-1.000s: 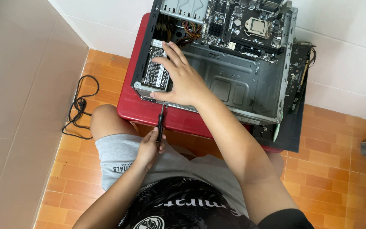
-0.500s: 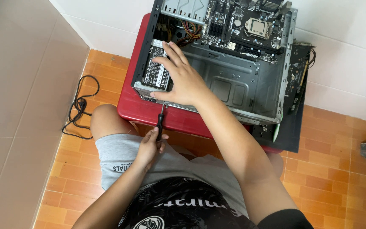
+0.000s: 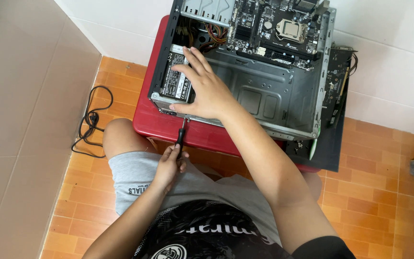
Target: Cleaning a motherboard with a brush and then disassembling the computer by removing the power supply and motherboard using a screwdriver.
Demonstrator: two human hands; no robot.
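An open grey computer case (image 3: 274, 98) lies on its side on a red plastic stool (image 3: 152, 122). A motherboard (image 3: 283, 29) sits at the case's far end and a power supply (image 3: 173, 79) in its left corner. My right hand (image 3: 207, 91) lies spread over the power supply and the case's near edge, thumb on the rim. My left hand (image 3: 168, 165) grips the black handle of a screwdriver (image 3: 181, 136). It is held upright below that edge, with the tip at the rim just under my right thumb.
I sit against the stool, knees under it, on orange floor tiles. A black cable (image 3: 89, 124) is coiled on the floor at left by a beige wall. A black panel (image 3: 327, 146) and a circuit card (image 3: 334, 88) lean at the case's right side. White wall tiles stand behind.
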